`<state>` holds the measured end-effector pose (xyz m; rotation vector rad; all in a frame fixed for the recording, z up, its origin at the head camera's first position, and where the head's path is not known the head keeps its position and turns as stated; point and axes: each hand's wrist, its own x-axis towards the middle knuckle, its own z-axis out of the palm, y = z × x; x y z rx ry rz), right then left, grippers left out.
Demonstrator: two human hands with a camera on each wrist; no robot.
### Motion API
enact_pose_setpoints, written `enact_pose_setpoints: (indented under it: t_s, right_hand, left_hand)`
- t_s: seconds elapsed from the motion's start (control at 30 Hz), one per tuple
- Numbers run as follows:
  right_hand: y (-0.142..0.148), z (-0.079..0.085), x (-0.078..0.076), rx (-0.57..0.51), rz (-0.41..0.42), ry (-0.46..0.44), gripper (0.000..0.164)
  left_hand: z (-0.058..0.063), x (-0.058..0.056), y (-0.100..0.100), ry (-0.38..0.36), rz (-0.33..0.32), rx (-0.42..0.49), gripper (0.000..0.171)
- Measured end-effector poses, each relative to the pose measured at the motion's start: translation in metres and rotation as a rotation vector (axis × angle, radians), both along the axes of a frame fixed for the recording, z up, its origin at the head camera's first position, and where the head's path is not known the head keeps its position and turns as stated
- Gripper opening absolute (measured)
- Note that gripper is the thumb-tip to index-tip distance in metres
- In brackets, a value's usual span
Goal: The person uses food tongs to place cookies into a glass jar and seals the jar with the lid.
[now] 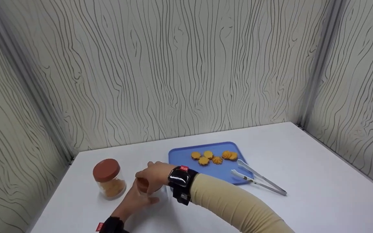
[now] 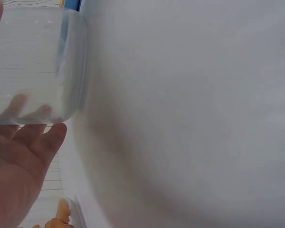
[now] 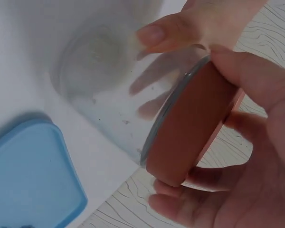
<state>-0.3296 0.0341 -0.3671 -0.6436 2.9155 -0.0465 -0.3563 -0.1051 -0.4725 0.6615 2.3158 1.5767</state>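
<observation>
A clear jar (image 3: 102, 90) holds only small specks inside; its reddish-brown lid (image 3: 194, 123) sits at the mouth. My left hand (image 1: 137, 199) grips the jar's side, thumb on one side and fingers behind the clear wall. From above, my right hand (image 1: 156, 174) grips the lid's rim, its fingers spread round the edge. Left of both hands stands a second jar (image 1: 112, 187) with a brown lid (image 1: 106, 170) and yellowish cookies inside. In the head view the hands hide most of the gripped jar.
A blue tray (image 1: 183, 161) behind and right of the hands bears several golden cookies (image 1: 204, 160). Metal tongs (image 1: 267, 183) lie across its right front edge onto the white table (image 1: 303, 155). Wood-grain-patterned panels (image 1: 186, 71) enclose the back and sides.
</observation>
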Motion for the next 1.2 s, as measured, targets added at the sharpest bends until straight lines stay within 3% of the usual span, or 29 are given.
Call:
enact_pose_setpoints:
  t_s: [0.17, 0.4, 0.7, 0.83, 1.03, 1.2]
  right_hand:
    - [0.006, 0.003, -0.006, -0.036, 0.083, -0.082, 0.074]
    - [0.017, 0.004, -0.014, -0.037, 0.228, -0.131, 0.074]
    - [0.026, 0.012, -0.021, -0.07, 0.317, -0.213, 0.071]
    - [0.034, 0.017, -0.023, -0.152, 0.302, -0.251, 0.069]
    - [0.058, 0.013, -0.023, -0.322, 0.177, -0.222, 0.074]
    - [0.083, 0.01, -0.024, -0.391, 0.098, -0.177, 0.076]
  left_hand:
    - [-0.001, 0.0, 0.0, 0.004, -0.008, -0.02, 0.098]
    - [-0.004, 0.001, 0.001, -0.031, 0.031, -0.077, 0.102]
    - [-0.005, 0.003, 0.001, -0.044, 0.008, -0.05, 0.103]
    - [-0.006, 0.003, -0.001, -0.064, -0.007, 0.012, 0.107]
    - [-0.007, 0.004, -0.002, -0.064, 0.078, -0.039, 0.106]
    - [-0.004, 0.004, -0.002, -0.02, 0.114, -0.064, 0.104]
